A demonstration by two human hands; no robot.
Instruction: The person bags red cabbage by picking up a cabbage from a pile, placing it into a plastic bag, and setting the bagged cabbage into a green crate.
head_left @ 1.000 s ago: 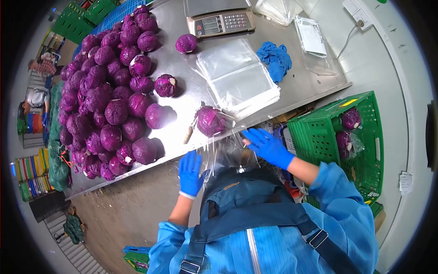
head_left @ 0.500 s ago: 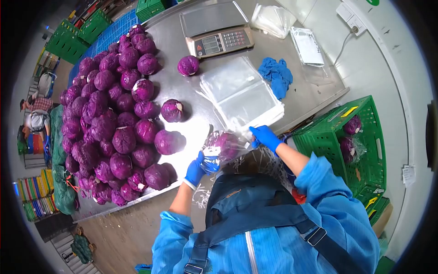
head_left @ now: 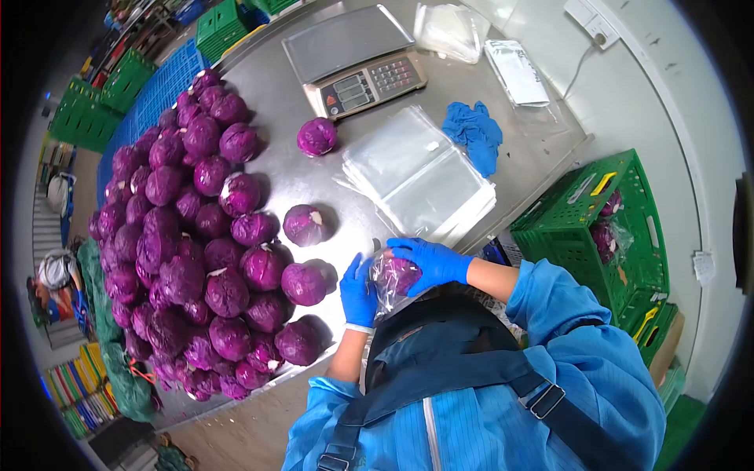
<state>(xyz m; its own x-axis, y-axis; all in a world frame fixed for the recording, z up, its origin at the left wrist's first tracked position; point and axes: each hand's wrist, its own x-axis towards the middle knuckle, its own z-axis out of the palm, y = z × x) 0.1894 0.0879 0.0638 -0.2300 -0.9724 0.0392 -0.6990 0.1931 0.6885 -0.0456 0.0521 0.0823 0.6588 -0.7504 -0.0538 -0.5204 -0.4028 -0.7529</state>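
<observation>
Plastic is wrapped all round one purple head, and that bagged cabbage (head_left: 398, 275) is held up between two blue-gloved hands, right over the near edge of the steel table (head_left: 345, 216) and close in front of the person's chest. The left hand (head_left: 358, 292) cups its left side, fingers curled up against the plastic. The right hand (head_left: 430, 261) comes over the top and right side, fingers closed down over the bag, so both are properly gripping it. Whether the bag's mouth is closed I can't tell, since the gloves cover it.

Just to the left of the left hand there's a loose cabbage (head_left: 303, 283) on the table. Beyond it is a huge pile of cabbages (head_left: 188, 235) that takes up pretty much the whole left half of the tabletop. Two more sit apart from the heap: a lone cabbage (head_left: 305, 224) a bit further up, and a single cabbage (head_left: 316, 136) near the scale (head_left: 353, 67) at the far end. Right behind the right hand is a flat stack of clear bags (head_left: 420, 177), with a crumpled blue cloth (head_left: 473, 133) just past it (could be gloves, hard to say). Off the table's right end stands a green crate (head_left: 554, 235) with a couple of wrapped heads (head_left: 603, 235) inside. More green crates (head_left: 126, 78) and a blue crate (head_left: 169, 74) sit way off at the far left.
</observation>
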